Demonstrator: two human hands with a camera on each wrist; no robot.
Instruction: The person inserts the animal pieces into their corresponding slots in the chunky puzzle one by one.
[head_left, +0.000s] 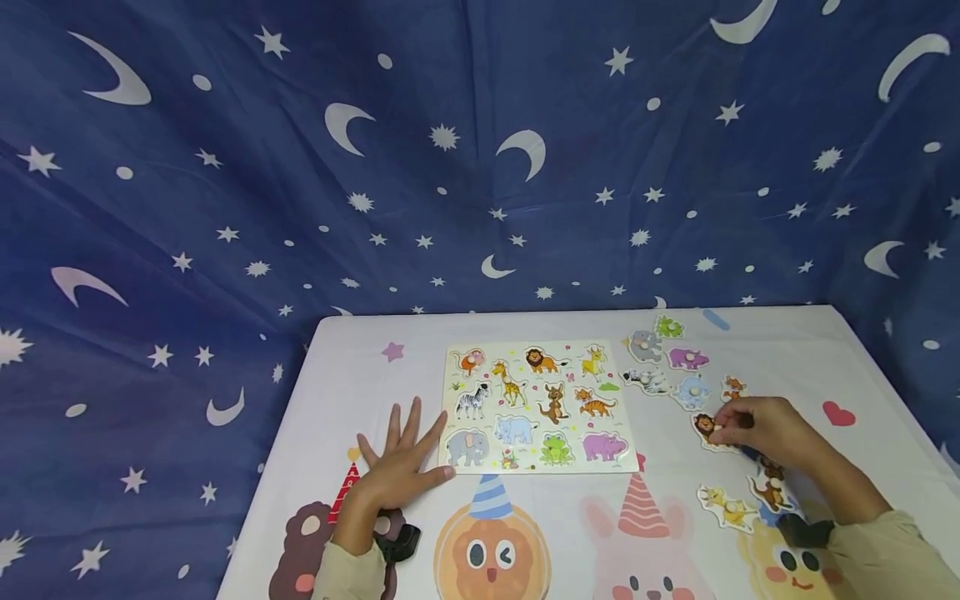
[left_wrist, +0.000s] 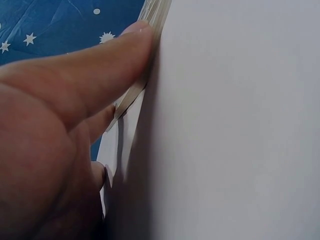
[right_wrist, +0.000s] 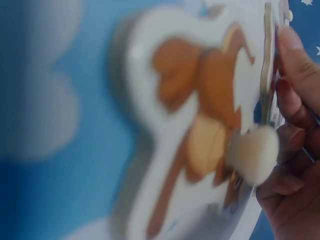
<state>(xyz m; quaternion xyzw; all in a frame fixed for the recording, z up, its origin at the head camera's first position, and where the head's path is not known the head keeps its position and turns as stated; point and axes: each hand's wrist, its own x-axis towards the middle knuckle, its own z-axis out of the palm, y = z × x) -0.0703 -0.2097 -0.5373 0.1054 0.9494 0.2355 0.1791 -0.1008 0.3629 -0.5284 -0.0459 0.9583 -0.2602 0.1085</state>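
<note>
A cream puzzle board point(head_left: 540, 470) printed with animals lies on the table. My left hand point(head_left: 399, 473) rests with fingers spread at its left edge; in the left wrist view the thumb point(left_wrist: 110, 65) touches the board's side. Right of the board, my right hand point(head_left: 772, 429) pinches a lion puzzle piece point(head_left: 703, 428), low over the table; the fingers partly cover it. Close below that hand are a kangaroo piece point(head_left: 768, 495) and a brown piece point(head_left: 772, 468) partly hidden by the hand. The right wrist view shows a blurred brown animal piece point(right_wrist: 215, 85) with a pale knob point(right_wrist: 257, 152).
Loose pieces lie right of the board: elephant point(head_left: 643, 347), frog point(head_left: 669, 327), purple hippo point(head_left: 687, 359), zebra point(head_left: 647, 382), blue animal point(head_left: 692, 393), small orange animal point(head_left: 733, 387) and yellow animal point(head_left: 724, 508). A dark blue starry cloth point(head_left: 420, 183) hangs behind the white patterned table point(head_left: 337, 375).
</note>
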